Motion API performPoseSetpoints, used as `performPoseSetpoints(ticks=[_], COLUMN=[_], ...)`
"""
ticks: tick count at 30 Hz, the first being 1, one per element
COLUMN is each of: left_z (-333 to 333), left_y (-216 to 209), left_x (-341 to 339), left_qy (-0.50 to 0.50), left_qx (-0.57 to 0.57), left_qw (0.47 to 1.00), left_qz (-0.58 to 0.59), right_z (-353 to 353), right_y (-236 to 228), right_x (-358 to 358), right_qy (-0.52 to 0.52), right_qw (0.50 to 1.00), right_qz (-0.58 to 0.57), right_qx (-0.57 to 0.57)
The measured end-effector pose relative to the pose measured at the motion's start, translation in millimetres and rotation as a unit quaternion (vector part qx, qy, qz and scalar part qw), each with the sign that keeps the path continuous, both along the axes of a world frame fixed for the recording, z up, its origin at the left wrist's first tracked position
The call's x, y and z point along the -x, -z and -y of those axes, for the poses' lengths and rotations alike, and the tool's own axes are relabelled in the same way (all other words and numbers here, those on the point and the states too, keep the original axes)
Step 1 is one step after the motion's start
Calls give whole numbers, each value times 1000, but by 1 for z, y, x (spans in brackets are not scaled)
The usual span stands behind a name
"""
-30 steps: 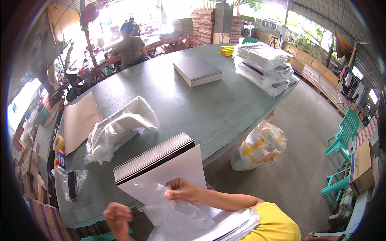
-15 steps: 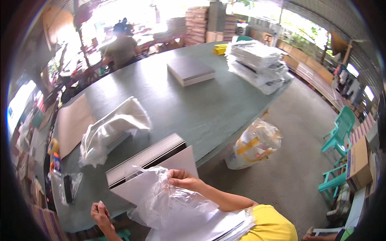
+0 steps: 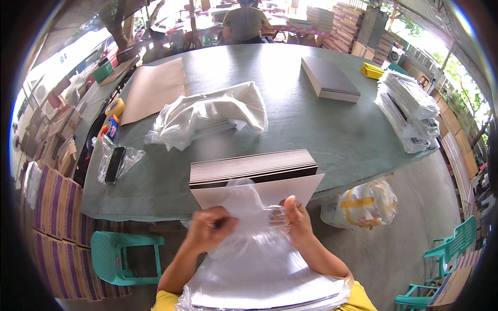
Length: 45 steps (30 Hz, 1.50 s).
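A clear plastic bag (image 3: pixel 244 205) rises between my hands, its lower part lying around a stack of white sheets (image 3: pixel 254 282) close to my body. My right hand (image 3: pixel 300 220) pinches the bag's right side, thumb up. On the left side, my left hand (image 3: pixel 207 228) has its fingers curled at the plastic, slightly blurred. Just beyond, a row of thin dark-and-white boards (image 3: pixel 254 165) stands on edge at the table's near side. A white board (image 3: pixel 306 189) leans against its front, partly behind the bag.
The green table (image 3: pixel 290 129) bears a crumpled white plastic sheet (image 3: pixel 212 111), brown paper (image 3: pixel 155 90), a grey-topped stack (image 3: pixel 329 78), wrapped bundles (image 3: pixel 407 109), yellow tape (image 3: pixel 115 107) and a black object (image 3: pixel 115 165). A green stool (image 3: pixel 127 256) and a plastic-wrapped bin (image 3: pixel 360 205) stand beside it. A person (image 3: pixel 245 23) sits beyond.
My left hand has come from apart at the lower left to the bag's left side. My right hand still grips the plastic. The whole view has turned to the left.
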State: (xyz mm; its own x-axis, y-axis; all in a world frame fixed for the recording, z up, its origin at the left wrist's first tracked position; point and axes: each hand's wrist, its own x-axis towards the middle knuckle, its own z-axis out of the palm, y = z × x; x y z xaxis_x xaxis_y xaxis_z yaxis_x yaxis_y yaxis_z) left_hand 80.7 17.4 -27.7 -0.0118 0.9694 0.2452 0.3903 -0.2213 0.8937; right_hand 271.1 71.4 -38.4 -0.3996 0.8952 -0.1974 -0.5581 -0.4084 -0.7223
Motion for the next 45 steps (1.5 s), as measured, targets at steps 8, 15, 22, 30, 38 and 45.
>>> performPoseSetpoints(ticks=[8, 15, 22, 30, 38, 45], left_z=[28, 18, 13, 9, 13, 34], left_y=[-34, -19, -16, -53, -57, -52], left_x=[62, -47, -28, -13, 11, -15], left_qy=[-346, 233, 133, 118, 284, 428], left_qx=[-249, -11, 62, 79, 132, 103], left_qw=[903, 972, 967, 904, 881, 856], left_qz=[45, 20, 208, 403, 355, -270], right_z=[3, -7, -19, -4, -18, -15], right_y=[-8, -45, -27, -36, -26, -47], right_x=[4, -16, -25, -13, -32, -51], right_qy=[-131, 15, -169, -575, -613, -450], right_qw=[988, 898, 968, 726, 702, 362], right_qz=[5, 86, 56, 66, 185, 639], right_qx=[-86, -432, -179, -373, -311, -508])
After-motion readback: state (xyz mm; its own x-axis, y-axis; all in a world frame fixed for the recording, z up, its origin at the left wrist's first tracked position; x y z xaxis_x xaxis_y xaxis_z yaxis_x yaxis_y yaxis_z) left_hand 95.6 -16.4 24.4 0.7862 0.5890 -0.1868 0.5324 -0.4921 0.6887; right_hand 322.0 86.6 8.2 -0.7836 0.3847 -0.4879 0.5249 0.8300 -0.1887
